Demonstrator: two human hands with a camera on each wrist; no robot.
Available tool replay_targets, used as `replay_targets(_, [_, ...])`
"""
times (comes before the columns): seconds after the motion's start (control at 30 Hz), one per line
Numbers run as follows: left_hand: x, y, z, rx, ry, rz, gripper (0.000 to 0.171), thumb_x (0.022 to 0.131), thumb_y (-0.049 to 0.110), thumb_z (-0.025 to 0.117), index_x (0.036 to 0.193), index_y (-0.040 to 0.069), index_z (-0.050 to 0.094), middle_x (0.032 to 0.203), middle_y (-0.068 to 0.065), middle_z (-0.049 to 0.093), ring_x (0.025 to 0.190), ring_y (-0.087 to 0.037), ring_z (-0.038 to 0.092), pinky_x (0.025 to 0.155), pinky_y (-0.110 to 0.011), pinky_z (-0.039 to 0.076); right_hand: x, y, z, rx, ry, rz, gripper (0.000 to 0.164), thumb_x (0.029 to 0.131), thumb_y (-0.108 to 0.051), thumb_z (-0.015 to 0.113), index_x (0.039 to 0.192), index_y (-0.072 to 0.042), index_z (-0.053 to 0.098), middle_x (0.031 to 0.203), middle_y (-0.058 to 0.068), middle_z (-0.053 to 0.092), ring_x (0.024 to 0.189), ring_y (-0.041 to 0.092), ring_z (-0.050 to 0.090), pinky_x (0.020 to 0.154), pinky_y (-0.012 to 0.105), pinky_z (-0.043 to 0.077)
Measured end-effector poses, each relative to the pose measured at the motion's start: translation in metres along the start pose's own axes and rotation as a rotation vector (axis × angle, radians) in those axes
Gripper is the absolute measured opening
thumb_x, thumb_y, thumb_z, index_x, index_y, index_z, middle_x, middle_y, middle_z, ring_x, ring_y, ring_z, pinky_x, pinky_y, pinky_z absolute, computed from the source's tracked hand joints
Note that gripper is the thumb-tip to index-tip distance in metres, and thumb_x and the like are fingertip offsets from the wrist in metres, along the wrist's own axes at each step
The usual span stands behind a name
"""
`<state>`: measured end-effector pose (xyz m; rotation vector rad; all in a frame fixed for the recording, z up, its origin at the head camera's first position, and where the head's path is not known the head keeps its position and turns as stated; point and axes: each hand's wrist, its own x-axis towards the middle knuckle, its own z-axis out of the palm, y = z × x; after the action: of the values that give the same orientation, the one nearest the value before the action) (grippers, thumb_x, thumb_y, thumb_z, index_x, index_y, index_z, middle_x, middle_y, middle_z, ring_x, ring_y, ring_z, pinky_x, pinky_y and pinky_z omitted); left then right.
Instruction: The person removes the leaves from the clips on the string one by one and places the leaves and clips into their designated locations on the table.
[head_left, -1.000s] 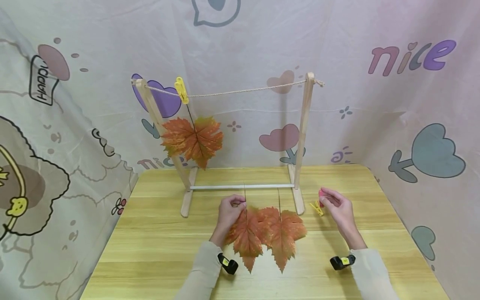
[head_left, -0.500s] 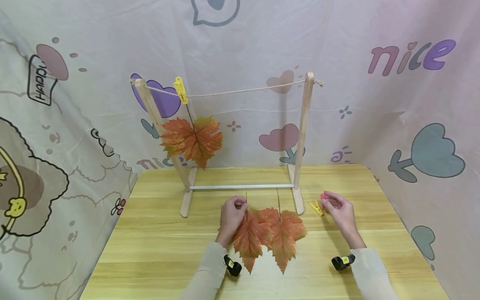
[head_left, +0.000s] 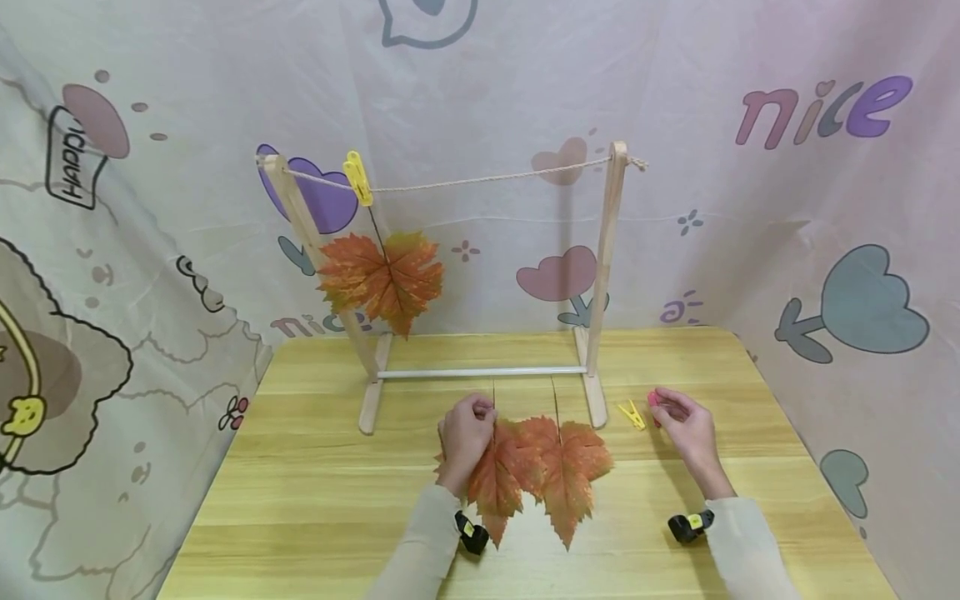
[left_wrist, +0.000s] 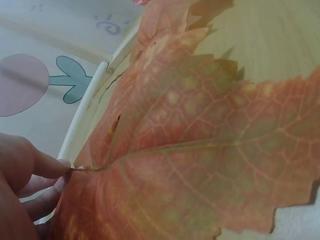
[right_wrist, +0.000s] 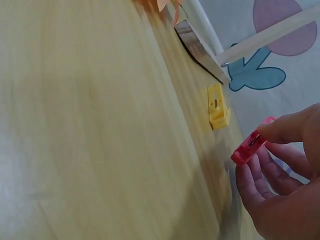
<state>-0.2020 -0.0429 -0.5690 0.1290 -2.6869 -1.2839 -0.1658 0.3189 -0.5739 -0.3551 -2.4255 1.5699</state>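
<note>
My left hand (head_left: 467, 433) pinches the thin stem of an orange-red maple leaf (left_wrist: 190, 145) between thumb and fingertips. Its blade spreads over the table beside a second maple leaf (head_left: 567, 467), and the two overlap at their edges. On the right, my right hand (head_left: 688, 429) holds a pink clothespin (right_wrist: 251, 145) between thumb and fingers, just above the tabletop. A yellow clothespin (head_left: 632, 414) lies on the table to the left of that hand. Another maple leaf (head_left: 386, 279) hangs by its stem from a yellow clothespin (head_left: 358, 178) clipped on the rope.
Behind the hands stands a wooden frame with a left post (head_left: 300, 208), a right post (head_left: 609, 250) and a white lower bar (head_left: 480, 372). A rope (head_left: 480, 179) runs between the post tops. A patterned cloth (head_left: 480, 83) surrounds the wooden table (head_left: 300, 500).
My left hand has shifted slightly right and stays at the leaf's stem. My right hand has drawn a little right and toward me with the pink clothespin, away from the yellow one.
</note>
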Motion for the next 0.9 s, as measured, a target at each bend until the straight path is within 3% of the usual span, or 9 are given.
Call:
replay_targets(0.2, [0.001, -0.001, 0.004, 0.05, 0.0, -0.004, 0.006, 0.086, 0.014, 0.08, 0.086, 0.017, 0.075, 0.077, 0.01, 0.07, 0.077, -0.019, 0.067, 0.082, -0.047, 0.039, -0.001, 0.002, -0.002, -0.081, -0.004, 0.026, 0.037, 0.096, -0.002, 0.068, 0.132, 0.008, 0.062, 0.124, 0.028, 0.066, 0.088, -0.007, 0.058, 0.075, 0.009, 0.05])
replay_targets(0.37, [0.0, -0.003, 0.007, 0.087, 0.0, 0.017, 0.003, 0.086, 0.014, 0.078, 0.086, 0.014, 0.075, 0.077, 0.008, 0.07, 0.077, -0.02, 0.066, 0.082, -0.047, 0.039, -0.002, 0.004, -0.002, -0.104, -0.009, 0.0, 0.035, 0.095, -0.001, 0.069, 0.13, 0.007, 0.064, 0.12, 0.028, 0.067, 0.085, -0.008, 0.058, 0.072, 0.01, 0.051])
replay_targets(0.53, [0.0, -0.003, 0.008, 0.11, 0.04, 0.031, 0.007, 0.085, 0.01, 0.078, 0.082, 0.016, 0.075, 0.074, 0.006, 0.069, 0.075, -0.021, 0.066, 0.077, -0.047, 0.039, -0.002, 0.006, -0.001, -0.144, -0.021, -0.014, 0.036, 0.096, -0.004, 0.07, 0.13, 0.006, 0.064, 0.118, 0.027, 0.068, 0.086, -0.009, 0.057, 0.073, 0.008, 0.049])
replay_targets(0.67, [0.001, -0.001, 0.01, 0.124, 0.088, 0.022, 0.009, 0.083, 0.008, 0.075, 0.081, 0.017, 0.075, 0.072, 0.006, 0.068, 0.075, -0.024, 0.067, 0.074, -0.048, 0.04, -0.003, 0.005, -0.001, -0.167, -0.018, -0.007, 0.036, 0.096, -0.006, 0.071, 0.13, 0.006, 0.064, 0.117, 0.026, 0.069, 0.087, -0.003, 0.058, 0.073, 0.008, 0.048])
replay_targets(0.9, [0.002, 0.003, 0.012, 0.161, 0.1, -0.008, 0.01, 0.084, 0.008, 0.076, 0.08, 0.017, 0.074, 0.073, 0.005, 0.068, 0.077, -0.025, 0.066, 0.077, -0.051, 0.038, -0.002, 0.006, -0.002, -0.22, -0.004, -0.034, 0.034, 0.096, -0.008, 0.072, 0.126, 0.006, 0.067, 0.106, 0.022, 0.071, 0.083, 0.006, 0.061, 0.067, 0.012, 0.049])
